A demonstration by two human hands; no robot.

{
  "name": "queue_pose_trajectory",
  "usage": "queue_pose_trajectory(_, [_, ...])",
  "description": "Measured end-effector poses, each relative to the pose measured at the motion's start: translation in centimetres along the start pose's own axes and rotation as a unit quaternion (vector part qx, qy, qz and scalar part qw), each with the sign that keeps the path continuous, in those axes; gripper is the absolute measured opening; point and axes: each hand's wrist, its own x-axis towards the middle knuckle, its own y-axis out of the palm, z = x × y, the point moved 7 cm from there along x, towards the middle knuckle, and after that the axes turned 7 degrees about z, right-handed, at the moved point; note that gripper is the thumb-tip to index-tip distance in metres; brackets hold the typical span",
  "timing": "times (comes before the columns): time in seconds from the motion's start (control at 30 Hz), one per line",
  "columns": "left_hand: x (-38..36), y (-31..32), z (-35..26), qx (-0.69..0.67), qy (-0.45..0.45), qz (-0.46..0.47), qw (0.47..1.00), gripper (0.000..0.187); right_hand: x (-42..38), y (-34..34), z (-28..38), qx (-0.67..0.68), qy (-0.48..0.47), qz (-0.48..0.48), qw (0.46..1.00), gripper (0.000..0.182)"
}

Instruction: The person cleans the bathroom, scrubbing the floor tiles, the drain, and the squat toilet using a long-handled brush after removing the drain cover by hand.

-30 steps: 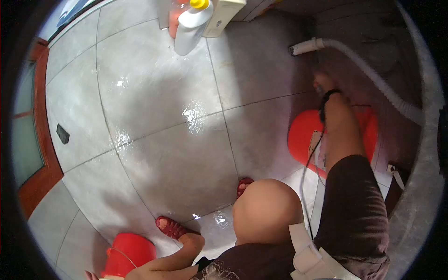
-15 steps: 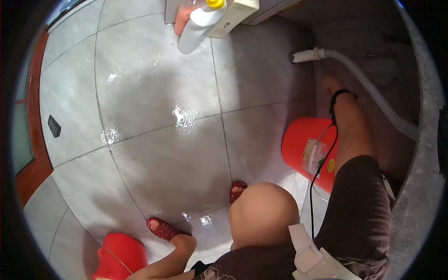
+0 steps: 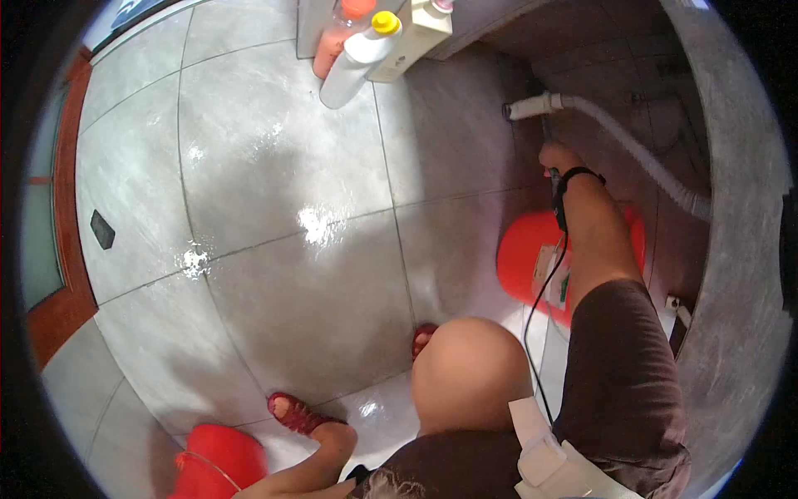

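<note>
My right hand reaches into the shaded recess at the right. Its fingers are closed around a slim dark handle, whose thin shaft points toward the floor by the white drain pipe; the tool's kind cannot be made out. A black strap with a cable circles my right wrist. Beneath my forearm stands a red bucket, partly hidden. My left hand does not show in the view.
A ribbed grey hose runs from the drain pipe to the right wall. At the top stand a white bottle with a yellow cap, a pink bottle and a carton. Another red bucket sits lower left. The tiled floor looks wet.
My right hand has come out of the deep shade to the left, and the handle in it now shows. The view has shifted slightly. The bucket beneath my arm is blurred.
</note>
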Motion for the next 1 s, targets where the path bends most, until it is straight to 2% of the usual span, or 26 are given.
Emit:
queue_pose_trajectory(0.1, [1.3,-0.3,-0.2,-0.039,0.003,0.054,0.998,0.069,-1.9,9.5,-3.0,0.023,0.034,0.023,0.999,0.025])
queue_pose_trajectory(0.13, [1.9,-0.3,-1.0,-0.028,0.003,0.068,0.997,0.07,-1.0,12.9,-4.2,0.042,0.052,0.039,0.997,0.03])
queue_pose_trajectory(0.2, [2.8,-0.1,-2.9,-0.004,0.001,0.101,0.995,0.073,-0.2,20.6,-7.1,0.074,0.09,0.09,0.989,0.052])
queue_pose_trajectory(0.23, [3.0,-0.1,-3.7,0.006,-0.003,0.114,0.994,0.075,0.2,22.7,-6.9,0.061,0.014,0.066,0.996,0.055])
queue_pose_trajectory(0.27, [3.0,0.0,-4.3,-0.012,-0.007,0.152,0.988,0.074,-2.2,23.6,-5.8,0.057,-0.003,0.087,0.995,0.056])
queue_pose_trajectory(0.37, [2.6,0.1,-5.6,-0.058,-0.001,0.234,0.971,0.072,-12.3,22.2,-0.6,0.069,-0.028,0.108,0.991,0.058])
queue_pose_trajectory(0.43, [-0.7,0.7,-0.9,-0.161,-0.001,0.191,0.968,0.066,-18.5,20.4,2.3,0.093,-0.036,0.078,0.992,0.059])
queue_pose_trajectory(0.5, [-1.4,0.2,-2.3,-0.137,-0.01,0.228,0.964,0.07,-21.6,20.0,3.0,0.123,-0.025,0.049,0.991,0.06])
queue_pose_trajectory(0.57, [-2.8,0.0,-2.5,-0.155,0.007,0.276,0.949,0.069,-21.0,21.8,0.1,0.149,0.001,0.035,0.988,0.059])
queue_pose_trajectory(0.63, [-3.1,-0.4,-3.9,-0.109,0.011,0.305,0.946,0.067,-12.7,23.9,-7.3,0.132,0.038,0.005,0.991,0.04])
queue_pose_trajectory(0.7, [-4.0,-0.3,-4.1,-0.112,-0.002,0.363,0.925,0.064,-10.9,23.1,-9.6,0.085,0.053,-0.03,0.994,0.025])
queue_pose_trajectory(0.83, [-5.8,0.0,-3.8,-0.17,-0.012,0.39,0.905,0.061,-13.2,24.4,-12.0,0.224,0.148,0.164,0.949,0.006])
queue_pose_trajectory(0.87, [-6.3,0.2,-4.0,-0.171,0.004,0.39,0.905,0.061,-14.9,25.4,-12.7,0.219,0.152,0.169,0.949,0.006])
queue_pose_trajectory(0.9, [-6.8,0.3,-4.3,-0.166,0.005,0.395,0.904,0.06,-17.2,27.3,-11.2,0.138,0.063,0.221,0.963,0.008])
queue_pose_trajectory(0.93, [-7.1,0.3,-4.7,-0.17,0.006,0.394,0.903,0.058,-21.6,27.1,-9.6,0.172,0.054,0.224,0.958,0.006])
queue_pose_trajectory(0.97, [-7.5,0.4,-5.1,-0.177,0.008,0.395,0.901,0.057,-26.3,26.7,-7.8,0.205,0.047,0.228,0.951,0.013])
queue_pose_trajectory(1.0, [-7.8,0.5,-5.1,-0.175,0.007,0.398,0.901,0.057,-31.6,23.8,-5.9,0.347,0.119,0.183,0.912,0.033])
